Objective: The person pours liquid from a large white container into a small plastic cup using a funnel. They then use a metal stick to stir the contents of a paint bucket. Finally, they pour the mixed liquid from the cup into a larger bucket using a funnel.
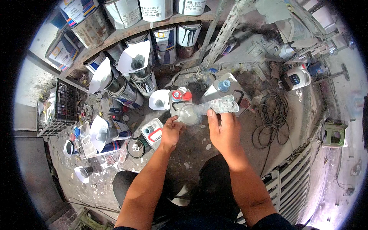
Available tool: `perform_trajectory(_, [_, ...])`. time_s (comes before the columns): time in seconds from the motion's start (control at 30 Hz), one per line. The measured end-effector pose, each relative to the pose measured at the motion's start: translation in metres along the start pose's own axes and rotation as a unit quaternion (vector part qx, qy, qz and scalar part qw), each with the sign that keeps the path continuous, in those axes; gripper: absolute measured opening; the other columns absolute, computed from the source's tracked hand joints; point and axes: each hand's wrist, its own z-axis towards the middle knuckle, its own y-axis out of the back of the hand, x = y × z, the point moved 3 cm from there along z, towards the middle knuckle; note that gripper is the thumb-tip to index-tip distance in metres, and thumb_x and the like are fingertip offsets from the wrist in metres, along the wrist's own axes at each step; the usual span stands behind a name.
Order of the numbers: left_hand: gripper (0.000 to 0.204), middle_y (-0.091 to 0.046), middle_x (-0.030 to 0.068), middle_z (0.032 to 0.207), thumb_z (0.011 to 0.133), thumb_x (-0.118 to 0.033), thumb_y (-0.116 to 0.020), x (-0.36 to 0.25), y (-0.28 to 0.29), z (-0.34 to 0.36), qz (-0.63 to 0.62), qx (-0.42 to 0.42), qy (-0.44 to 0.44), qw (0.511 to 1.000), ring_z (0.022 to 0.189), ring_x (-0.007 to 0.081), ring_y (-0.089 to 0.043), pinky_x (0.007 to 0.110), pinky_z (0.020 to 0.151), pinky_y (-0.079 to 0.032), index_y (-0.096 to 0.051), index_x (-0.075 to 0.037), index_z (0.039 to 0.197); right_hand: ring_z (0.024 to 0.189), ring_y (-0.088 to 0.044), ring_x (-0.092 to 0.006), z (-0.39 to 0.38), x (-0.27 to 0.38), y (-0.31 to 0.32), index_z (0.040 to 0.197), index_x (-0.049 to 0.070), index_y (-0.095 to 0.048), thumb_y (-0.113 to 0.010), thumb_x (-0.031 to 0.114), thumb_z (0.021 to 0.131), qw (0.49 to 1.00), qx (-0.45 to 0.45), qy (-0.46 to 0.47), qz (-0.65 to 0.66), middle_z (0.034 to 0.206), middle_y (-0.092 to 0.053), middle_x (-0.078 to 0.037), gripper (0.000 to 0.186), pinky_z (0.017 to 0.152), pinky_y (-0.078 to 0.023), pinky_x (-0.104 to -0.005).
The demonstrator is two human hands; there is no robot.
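Because the clear cup [189, 115] is held only near its left edge by the left hand [171, 132], fingertips pinched close together, I judge tilting to be the main risk: a small twist there could spill whatever it contains. The right hand [223, 128] grips a paint-flecked flat strip [227, 104] between thumb and fingers; its inner end meets the cup in my view, though I can't tell whether it dips inside. Pressing on the rim could tip the cup, and crusted flecks might drop in. Just behind the cup stands the red-capped can [186, 96], where a drip could foul the top; the paper funnel [155, 100] beside it looks light enough to be knocked over. On the blue-capped can [216, 92] I make out no writing. Farther off, by the shelf [130, 34], a lower can [165, 42] bears an orange emblem with pale lettering on blue, and a white upper can [156, 8] carries small dark print.
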Motion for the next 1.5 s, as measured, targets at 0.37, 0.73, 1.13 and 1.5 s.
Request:
perform_trajectory(0.37, [0.040, -0.064, 0.0087, 0.085, 0.090, -0.006, -0.057, 0.000, 0.001, 0.001, 0.004, -0.013, -0.008, 1.000, 0.074, 0.0148, -0.059, 0.026, 0.067, -0.047, -0.040, 0.003, 0.125, 0.079, -0.060, -0.0421, -0.009, -0.023, -0.016, 0.099, 0.001, -0.054, -0.060, 0.014, 0.088, 0.999, 0.019, -0.030, -0.041, 0.088, -0.060, -0.020, 0.018, 0.064, -0.049, -0.0472])
perform_trajectory(0.73, [0.036, -0.064, 0.0084, 0.084, 0.090, -0.006, -0.057, 0.002, 0.002, 0.002, 0.005, -0.010, -0.021, 1.000, 0.072, 0.0144, -0.059, 0.026, 0.065, -0.046, -0.044, 0.003, 0.122, 0.075, -0.060, -0.0407, 0.007, 0.000, 0.004, 0.096, 0.001, -0.056, -0.060, 0.013, 0.087, 0.999, 0.005, -0.010, 0.032, 0.088, -0.060, -0.020, 0.015, 0.063, -0.047, -0.0448])
perform_trajectory(1.13, [0.036, -0.065, 0.0085, 0.086, 0.091, -0.007, -0.057, -0.001, 0.001, 0.001, 0.015, -0.015, -0.010, 1.000, 0.074, 0.0142, -0.059, 0.026, 0.066, -0.046, -0.043, 0.002, 0.123, 0.078, -0.059, -0.0426, -0.011, -0.022, -0.022, 0.099, 0.002, -0.055, -0.060, 0.019, 0.088, 0.998, 0.036, -0.014, -0.040, 0.086, -0.058, -0.020, 0.021, 0.066, -0.047, -0.0489])
perform_trajectory(1.5, [0.036, -0.065, 0.0085, 0.085, 0.091, -0.007, -0.057, 0.001, 0.001, 0.002, 0.004, -0.015, -0.007, 1.000, 0.074, 0.0138, -0.058, 0.025, 0.067, -0.046, -0.042, 0.002, 0.123, 0.077, -0.059, -0.0394, 0.012, 0.005, 0.004, 0.095, 0.001, -0.056, -0.061, 0.013, 0.086, 1.000, 0.003, 0.029, 0.006, 0.084, -0.059, -0.018, 0.015, 0.065, -0.046, -0.0452])
